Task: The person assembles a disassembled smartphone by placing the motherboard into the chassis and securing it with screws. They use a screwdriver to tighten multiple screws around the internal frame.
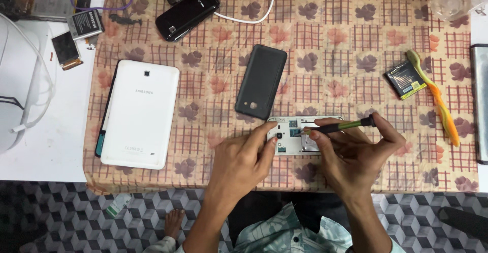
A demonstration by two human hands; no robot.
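Both hands busy: left hand (pixel 244 159) pins open phone (pixel 300 136) near table edge; right hand (pixel 356 154) grips screwdriver (pixel 340 126).

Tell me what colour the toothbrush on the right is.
The toothbrush is orange with a yellow-green head, seen best in the head view.

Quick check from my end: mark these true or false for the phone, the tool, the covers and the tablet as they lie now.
1. The right hand holds a screwdriver over the opened phone. True.
2. The left hand rests on the tablet. False: it steadies the phone.
3. The black back cover lies apart from the phone. True.
4. The white tablet lies screen up. False: its back faces up.
5. The toothbrush lies left of the tablet. False: it lies far right.
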